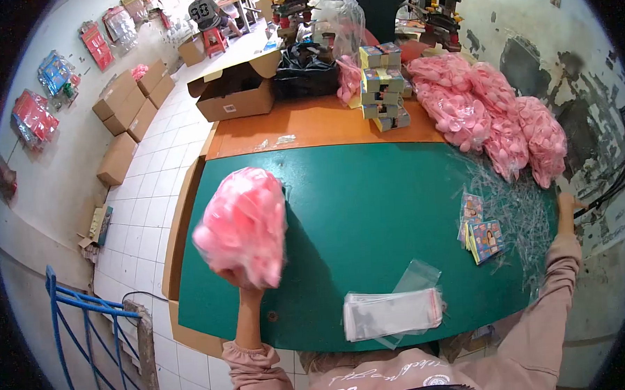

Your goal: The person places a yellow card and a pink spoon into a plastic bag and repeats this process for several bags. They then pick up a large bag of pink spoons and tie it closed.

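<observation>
My left hand is closed on the underside of a clear plastic bag of pink pieces, lifted over the left part of the green tabletop; most of its fingers are hidden behind the bag. At the far right edge of the table, my right hand is by the wall, just below more bags of pink pieces. Its fingers are too small and partly hidden to make out. Close to it lies a spread of thin clear plastic strips, with several printed cards beside them.
A stack of clear plastic sleeves lies at the table's near edge. Bundled card stacks stand at the back, beside a black bag and an open carton. A blue metal railing is at left. A person sits far behind.
</observation>
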A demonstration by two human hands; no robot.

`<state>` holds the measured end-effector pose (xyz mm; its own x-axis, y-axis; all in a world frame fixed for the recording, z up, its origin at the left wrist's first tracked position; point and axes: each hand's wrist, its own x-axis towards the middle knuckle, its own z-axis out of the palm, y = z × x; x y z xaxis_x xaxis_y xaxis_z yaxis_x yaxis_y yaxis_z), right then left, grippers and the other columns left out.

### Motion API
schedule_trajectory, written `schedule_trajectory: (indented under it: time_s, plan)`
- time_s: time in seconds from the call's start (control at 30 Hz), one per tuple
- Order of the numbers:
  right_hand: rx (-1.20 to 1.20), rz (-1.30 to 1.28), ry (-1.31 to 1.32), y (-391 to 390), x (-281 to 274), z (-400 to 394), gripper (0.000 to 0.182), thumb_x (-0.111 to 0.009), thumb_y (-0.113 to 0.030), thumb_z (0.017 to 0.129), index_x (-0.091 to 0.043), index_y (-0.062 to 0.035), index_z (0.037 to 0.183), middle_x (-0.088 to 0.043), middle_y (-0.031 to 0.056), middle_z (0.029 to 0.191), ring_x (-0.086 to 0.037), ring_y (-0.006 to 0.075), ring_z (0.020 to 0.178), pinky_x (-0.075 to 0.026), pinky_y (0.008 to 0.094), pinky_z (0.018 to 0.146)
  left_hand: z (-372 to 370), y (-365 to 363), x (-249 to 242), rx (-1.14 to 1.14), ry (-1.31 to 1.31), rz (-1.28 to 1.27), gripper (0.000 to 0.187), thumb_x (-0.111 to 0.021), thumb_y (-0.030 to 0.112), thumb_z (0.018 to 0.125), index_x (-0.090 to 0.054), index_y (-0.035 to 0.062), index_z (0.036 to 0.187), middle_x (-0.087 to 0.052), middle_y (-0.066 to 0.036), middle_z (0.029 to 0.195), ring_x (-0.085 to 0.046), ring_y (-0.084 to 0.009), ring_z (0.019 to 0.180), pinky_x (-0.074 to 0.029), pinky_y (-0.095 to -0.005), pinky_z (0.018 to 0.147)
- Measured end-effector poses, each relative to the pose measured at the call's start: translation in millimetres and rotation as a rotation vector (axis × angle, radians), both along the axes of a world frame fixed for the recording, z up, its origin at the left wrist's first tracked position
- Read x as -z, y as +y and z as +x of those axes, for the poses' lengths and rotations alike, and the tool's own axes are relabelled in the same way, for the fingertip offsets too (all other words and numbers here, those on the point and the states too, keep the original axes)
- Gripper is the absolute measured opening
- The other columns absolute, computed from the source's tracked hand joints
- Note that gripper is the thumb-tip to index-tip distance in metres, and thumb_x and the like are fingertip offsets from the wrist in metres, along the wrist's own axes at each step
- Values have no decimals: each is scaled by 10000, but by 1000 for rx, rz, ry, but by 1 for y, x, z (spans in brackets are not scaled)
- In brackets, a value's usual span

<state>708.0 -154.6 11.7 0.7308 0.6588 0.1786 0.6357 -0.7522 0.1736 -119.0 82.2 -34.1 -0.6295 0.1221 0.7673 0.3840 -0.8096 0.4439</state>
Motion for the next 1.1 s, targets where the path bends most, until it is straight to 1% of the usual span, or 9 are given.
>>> schedule_trajectory:
  time_s: [0.1,0.2,0.27,0.33,0.4,0.7,0.93,1.03,1.1]
  plan:
    - [-25,186,469,-50,-33,-81,295,-522,-238,831,-553,-2,1006,-571,211,1045,-531,364,1008,-451,401,787,-16,-32,8,-65,639,-164,250,-649,154,688,-535,44,881,-452,-92,912,-453,-265,856,-355,-415,754]
    - [71,-340,34,-21,-87,-200,259,-537,-94,786,-557,23,1016,-575,215,1035,-566,332,968,-462,376,763,-28,-60,7,-101,1296,-321,212,-650,129,647,-547,57,818,-463,-80,884,-455,-247,844,-347,-406,751]
    - [-236,-216,-184,-5,-70,-222,247,-533,15,749,-553,56,992,-602,199,875,-612,287,831,-478,351,722,-13,-61,-5,-112,1349,-373,212,-646,126,617,-552,64,796,-470,-74,865,-452,-236,835,-336,-397,752]
    - [-722,350,550,35,-75,-270,215,-517,53,717,-577,51,923,-593,222,858,-599,317,800,-467,363,743,5,-66,-15,-115,1374,-503,219,-655,153,616,-565,74,800,-482,-65,875,-457,-231,856,-321,-402,812]
    - [-713,219,203,63,-41,-294,201,-536,28,710,-611,19,896,-622,144,802,-607,259,771,-472,317,704,16,-74,-29,-51,1409,-572,229,-664,178,628,-573,78,813,-489,-62,895,-460,-229,885,-314,-411,844]
    - [-1342,322,649,137,12,-440,260,-669,-62,660,-640,-63,919,-598,123,925,-566,278,836,-467,327,711,34,-117,-62,182,1267,-549,275,-726,135,612,-592,104,849,-520,-73,954,-499,-236,927,-374,-406,839]
    - [-863,166,1189,88,-82,-392,100,-626,-5,693,-644,-5,791,-624,74,735,-584,181,657,-473,309,646,62,-101,-48,213,1482,-513,326,-644,204,731,-573,67,1018,-526,-53,998,-522,-191,871,-409,-338,762]
    - [-1058,777,1351,30,-73,-257,158,-662,-143,714,-641,-17,806,-603,61,713,-558,138,674,-434,239,608,58,-93,-40,233,1421,-497,363,-669,185,701,-573,67,1031,-513,-73,966,-510,-212,860,-415,-343,753]
    - [-85,522,727,-6,-46,-147,168,-637,-175,749,-634,-39,848,-612,99,864,-567,174,787,-429,261,667,56,-88,-40,257,1340,-516,389,-685,176,681,-571,63,1035,-500,-86,946,-502,-228,847,-420,-348,743]
